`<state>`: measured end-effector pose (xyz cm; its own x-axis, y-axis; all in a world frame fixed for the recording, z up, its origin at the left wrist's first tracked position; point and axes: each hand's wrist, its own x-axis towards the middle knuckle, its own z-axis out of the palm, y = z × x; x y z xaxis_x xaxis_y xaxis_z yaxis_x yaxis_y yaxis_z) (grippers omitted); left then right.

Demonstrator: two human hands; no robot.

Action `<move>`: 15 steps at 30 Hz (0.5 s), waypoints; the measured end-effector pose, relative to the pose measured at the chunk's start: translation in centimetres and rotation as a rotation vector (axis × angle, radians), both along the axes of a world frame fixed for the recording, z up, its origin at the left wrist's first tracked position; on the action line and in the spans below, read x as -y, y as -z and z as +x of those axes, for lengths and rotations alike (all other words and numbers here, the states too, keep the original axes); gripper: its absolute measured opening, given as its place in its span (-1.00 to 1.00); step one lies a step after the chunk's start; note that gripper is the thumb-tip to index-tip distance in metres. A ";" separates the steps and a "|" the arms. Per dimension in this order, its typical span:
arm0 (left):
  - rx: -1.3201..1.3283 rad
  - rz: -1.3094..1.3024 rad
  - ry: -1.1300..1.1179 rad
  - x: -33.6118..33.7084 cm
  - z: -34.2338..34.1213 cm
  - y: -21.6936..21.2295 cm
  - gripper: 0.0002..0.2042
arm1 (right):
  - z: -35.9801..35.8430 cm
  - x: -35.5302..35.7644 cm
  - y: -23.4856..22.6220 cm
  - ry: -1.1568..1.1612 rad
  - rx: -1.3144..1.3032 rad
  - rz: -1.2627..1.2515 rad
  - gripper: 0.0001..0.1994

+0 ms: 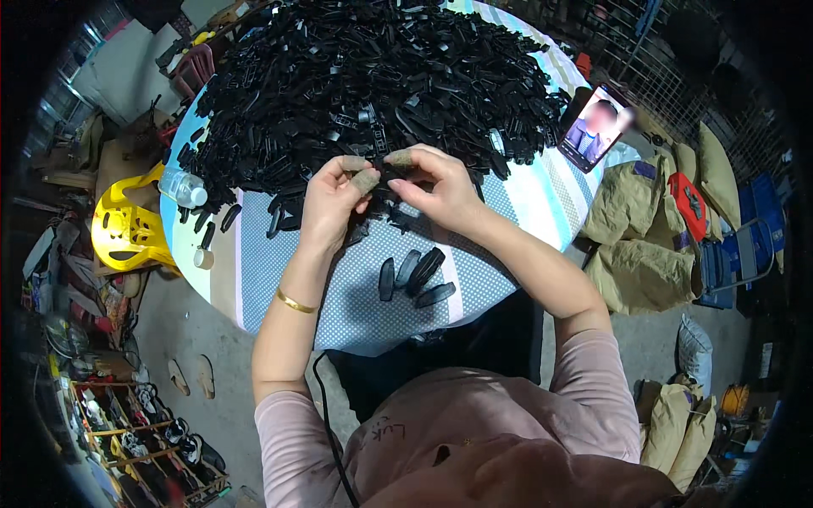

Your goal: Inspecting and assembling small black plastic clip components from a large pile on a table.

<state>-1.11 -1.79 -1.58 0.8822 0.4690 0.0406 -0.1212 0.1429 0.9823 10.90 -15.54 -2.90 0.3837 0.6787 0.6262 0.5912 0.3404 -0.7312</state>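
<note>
My left hand and my right hand meet over the near side of the round table, their fingers bent in a pinch. Between the fingertips is a small black plastic part, mostly hidden by the fingers and hard to tell from the dark pile behind. Greenish-grey covers wrap some fingertips. Just beyond my hands rises a wide heap of black plastic parts. Closer to me, several long oval black pieces lie together on the dotted tablecloth.
A clear plastic bottle and a small round container stand at the table's left edge, by a yellow chair. At the right edge leans a lit phone. Brown sacks sit on the floor to the right, a shoe rack lower left.
</note>
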 end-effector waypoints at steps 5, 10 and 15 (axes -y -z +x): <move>0.108 -0.221 0.072 0.2 0.2 0.6 -0.73 | 0.2 -0.1 0.4 -0.015 -0.100 -0.128 -0.71; 0.152 -0.139 -0.032 1.2 0.3 0.5 -0.69 | -0.3 0.0 0.0 0.000 -0.261 -0.076 -0.72; 0.119 0.263 -0.108 1.4 0.3 0.7 -0.67 | -0.2 0.2 -0.1 0.025 -0.120 -0.093 -0.74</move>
<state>-0.85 -3.16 -2.24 0.8099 0.5192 0.2730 -0.2383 -0.1340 0.9619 10.74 -15.70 -2.81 0.4696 0.7210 0.5095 0.5049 0.2541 -0.8249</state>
